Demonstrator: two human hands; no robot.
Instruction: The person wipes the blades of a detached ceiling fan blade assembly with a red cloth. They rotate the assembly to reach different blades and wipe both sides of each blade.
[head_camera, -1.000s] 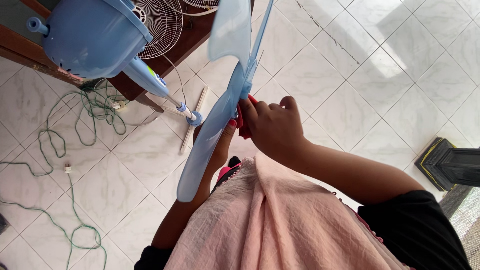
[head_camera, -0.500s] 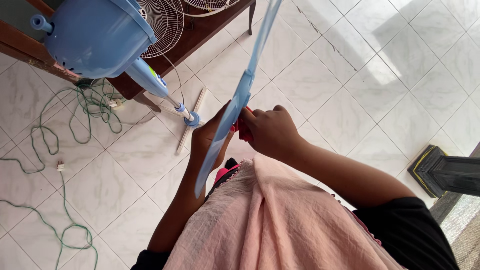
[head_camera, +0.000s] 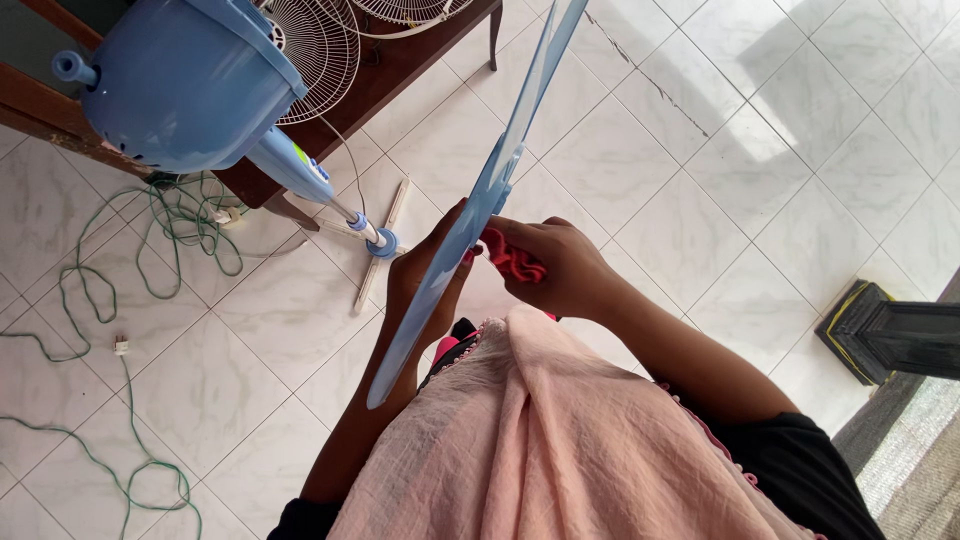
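Pale marble-veined floor tiles (head_camera: 690, 215) below, glossy and hard. Blue plastic fan motor housing (head_camera: 180, 85) on its stand, white wire fan grilles (head_camera: 320, 55) on a dark wooden table (head_camera: 400, 60), green cord (head_camera: 150, 240) looping loose. Centre frame, held edge-on in the air — translucent blue fan blade (head_camera: 470, 215): light, thin, probably springy, slick, best gripped near the hub. Left hand (head_camera: 425, 275) behind it, fingers wrapped over the edge. Right hand (head_camera: 560, 265) bunched tight on a soft red cloth (head_camera: 512, 258) — pressed at the hub.
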